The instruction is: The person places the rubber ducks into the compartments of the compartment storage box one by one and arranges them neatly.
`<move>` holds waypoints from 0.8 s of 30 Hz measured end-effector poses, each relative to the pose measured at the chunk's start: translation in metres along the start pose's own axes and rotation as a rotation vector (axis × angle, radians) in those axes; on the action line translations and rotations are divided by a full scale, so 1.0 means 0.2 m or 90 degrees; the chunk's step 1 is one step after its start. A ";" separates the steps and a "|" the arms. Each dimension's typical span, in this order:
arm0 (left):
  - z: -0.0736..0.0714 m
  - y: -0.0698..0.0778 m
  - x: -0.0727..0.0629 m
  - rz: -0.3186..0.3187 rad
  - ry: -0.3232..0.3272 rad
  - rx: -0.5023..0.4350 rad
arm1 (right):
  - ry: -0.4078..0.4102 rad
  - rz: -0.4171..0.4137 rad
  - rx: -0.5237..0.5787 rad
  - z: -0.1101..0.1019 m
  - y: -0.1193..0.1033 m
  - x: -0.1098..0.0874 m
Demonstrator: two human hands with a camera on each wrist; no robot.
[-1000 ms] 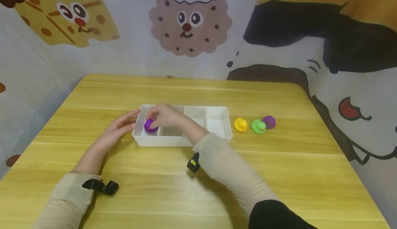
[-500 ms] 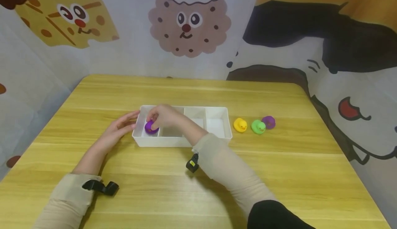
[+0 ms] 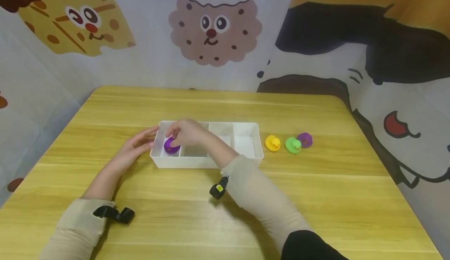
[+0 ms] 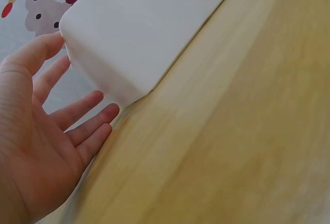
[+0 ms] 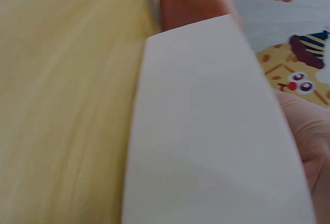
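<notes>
A long white divided box [image 3: 190, 161] sits on the table, split crosswise into several compartments. My right hand [image 3: 191, 132] reaches into its leftmost compartment, with thumb and fingers pinching a purple rubber duck [image 3: 171, 146] from above. The hand covers part of the duck, and the forearm crosses over the middle compartments. At the box's left end, my left hand [image 3: 131, 149] touches the wall with extended, spread fingers. In the left wrist view, its fingertips meet the rim and side of the box. The box's wall hides the right fingers in the right wrist view.
Right of the box stand a yellow duck [image 3: 272, 143], a green duck [image 3: 293, 145] and another purple duck [image 3: 305, 139], the last two close together. The wooden table [image 3: 168, 213] ends at the back before a cartoon-printed curtain [image 3: 147, 68].
</notes>
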State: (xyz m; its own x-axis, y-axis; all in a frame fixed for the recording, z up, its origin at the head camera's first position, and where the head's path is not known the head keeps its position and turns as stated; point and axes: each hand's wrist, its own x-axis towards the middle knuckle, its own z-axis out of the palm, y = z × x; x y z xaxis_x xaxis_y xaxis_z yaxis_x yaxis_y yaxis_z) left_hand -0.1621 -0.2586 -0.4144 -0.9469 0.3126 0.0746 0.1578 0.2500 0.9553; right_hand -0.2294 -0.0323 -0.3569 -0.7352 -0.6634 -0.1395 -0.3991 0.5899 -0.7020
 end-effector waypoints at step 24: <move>-0.01 -0.01 0.00 0.014 0.004 0.027 | 0.148 -0.131 0.102 -0.28 0.00 -0.44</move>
State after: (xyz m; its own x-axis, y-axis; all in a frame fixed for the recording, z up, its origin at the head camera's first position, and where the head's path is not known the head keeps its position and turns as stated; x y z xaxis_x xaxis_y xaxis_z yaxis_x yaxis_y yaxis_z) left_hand -0.1636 -0.2600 -0.4163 -0.9447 0.3133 0.0967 0.1897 0.2817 0.9406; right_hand -0.1944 0.0519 -0.3059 -0.7608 -0.6276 0.1653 -0.4739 0.3630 -0.8023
